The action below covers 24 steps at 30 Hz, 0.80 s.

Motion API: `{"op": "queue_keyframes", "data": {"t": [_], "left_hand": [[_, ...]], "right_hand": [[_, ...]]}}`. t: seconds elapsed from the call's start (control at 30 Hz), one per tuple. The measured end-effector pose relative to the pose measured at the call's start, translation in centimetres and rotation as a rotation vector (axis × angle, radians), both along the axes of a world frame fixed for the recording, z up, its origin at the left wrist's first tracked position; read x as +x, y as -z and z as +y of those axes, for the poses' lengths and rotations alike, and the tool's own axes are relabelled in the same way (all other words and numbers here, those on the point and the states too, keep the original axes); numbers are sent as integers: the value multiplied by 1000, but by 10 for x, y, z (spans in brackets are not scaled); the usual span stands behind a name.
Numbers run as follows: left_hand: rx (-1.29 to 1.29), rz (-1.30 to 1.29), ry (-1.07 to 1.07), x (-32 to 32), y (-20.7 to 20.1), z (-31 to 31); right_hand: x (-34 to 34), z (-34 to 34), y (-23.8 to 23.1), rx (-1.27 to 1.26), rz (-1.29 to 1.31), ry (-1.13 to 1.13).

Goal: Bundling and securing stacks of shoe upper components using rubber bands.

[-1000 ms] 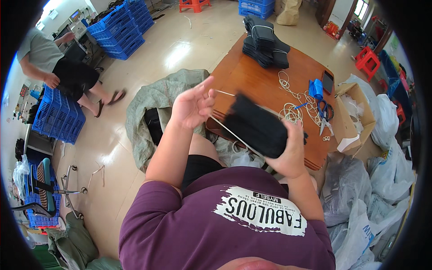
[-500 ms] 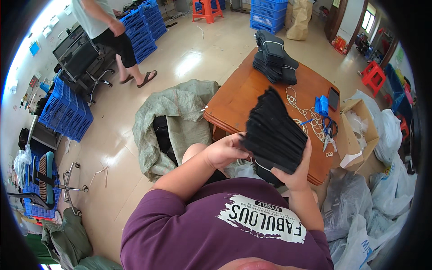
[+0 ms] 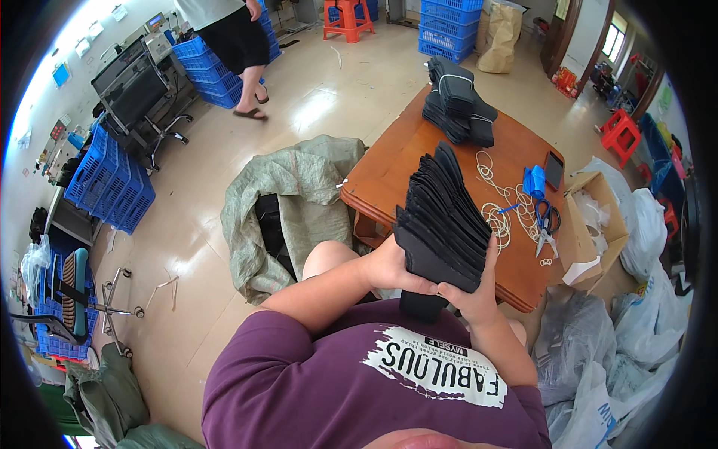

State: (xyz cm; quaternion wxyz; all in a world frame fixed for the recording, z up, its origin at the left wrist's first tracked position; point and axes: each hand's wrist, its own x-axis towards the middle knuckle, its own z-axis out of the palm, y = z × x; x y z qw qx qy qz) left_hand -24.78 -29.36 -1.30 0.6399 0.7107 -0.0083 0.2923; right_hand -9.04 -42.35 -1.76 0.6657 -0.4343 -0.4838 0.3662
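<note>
A thick stack of black fabric pieces (image 3: 443,224) is held up before my chest, its layers fanned out at the top. My left hand (image 3: 395,269) grips its lower left side, thumb across the near face. On the lower right side my right hand (image 3: 477,292) is closed round it, the two thumbs almost meeting. A dark strip hangs below the stack, partly hidden by the hands. Beyond, tied bundles of black fabric pieces (image 3: 458,108) lie piled on the far part of the brown wooden table (image 3: 381,168).
Loose cream cord (image 3: 497,224), scissors (image 3: 548,224), a blue roll (image 3: 534,181) and a phone (image 3: 554,168) lie on the table's right. A cardboard box (image 3: 602,251) and plastic bags (image 3: 576,337) stand beside it. A woven sack (image 3: 258,172) sits at left; a person (image 3: 232,45) walks behind.
My left hand has moved right and closed on the stack, which is more upright and shifted slightly left. The other person has walked to the right.
</note>
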Motion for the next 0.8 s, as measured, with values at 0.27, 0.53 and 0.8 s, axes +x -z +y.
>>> {"op": "queue_keyframes", "data": {"t": [0.27,0.53,0.8], "left_hand": [[119,-121,-114,-17,-9,18],[-63,73,-66,-32,-15,26],[-98,122,162,-27,-10,25]], "right_hand": [[24,-8,-58,-231,-1223,102],[55,-32,-93,-197,-1322,-235],[71,-29,-118,86,26,-1254]]}}
